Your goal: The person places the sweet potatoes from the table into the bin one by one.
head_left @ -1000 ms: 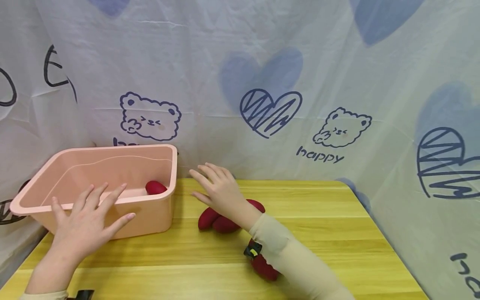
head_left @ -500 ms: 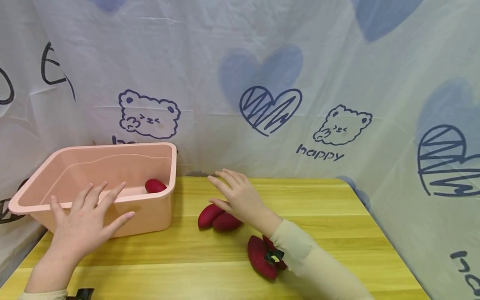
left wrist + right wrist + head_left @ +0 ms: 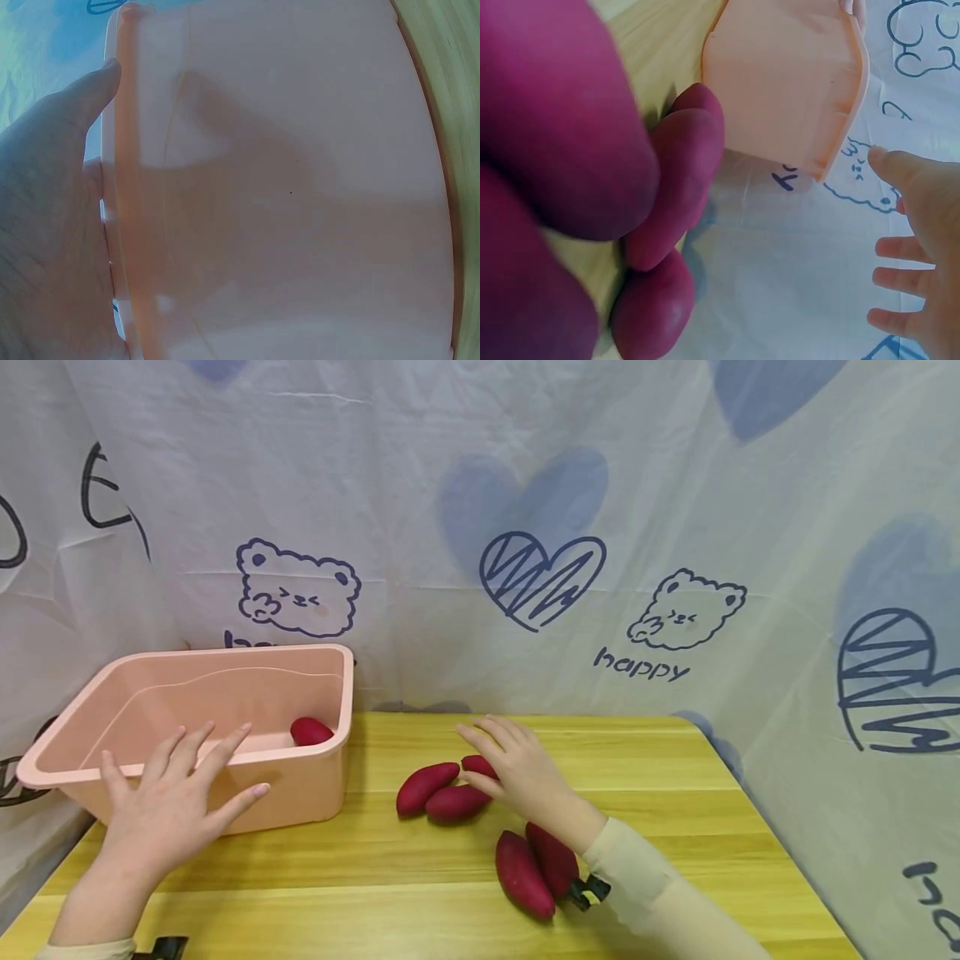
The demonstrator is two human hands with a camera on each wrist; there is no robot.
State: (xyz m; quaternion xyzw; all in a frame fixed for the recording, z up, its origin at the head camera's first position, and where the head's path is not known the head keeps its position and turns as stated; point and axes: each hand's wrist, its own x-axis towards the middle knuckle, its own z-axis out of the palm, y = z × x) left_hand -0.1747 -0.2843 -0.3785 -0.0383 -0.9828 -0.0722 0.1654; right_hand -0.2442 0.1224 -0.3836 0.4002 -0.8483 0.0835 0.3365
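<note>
My left hand has its fingers spread over the front rim of a pink plastic tub; in the left wrist view the thumb lies right at that rim. One dark red sweet potato lies inside the tub at its right end. My right hand, fingers extended and holding nothing, hovers above the sweet potatoes on the table. Under its fingertips are a left sweet potato, a middle one and a partly hidden rear one. Nearer the front, two more sweet potatoes lie side by side beneath the right wrist.
The yellow wood-grain table reaches back to a white printed curtain, which also hangs along both sides. Black wrist camera mounts show at both wrists.
My right hand has moved to the right and slightly down, away from the tub, uncovering more of the sweet potatoes. My left hand stays at the tub's rim.
</note>
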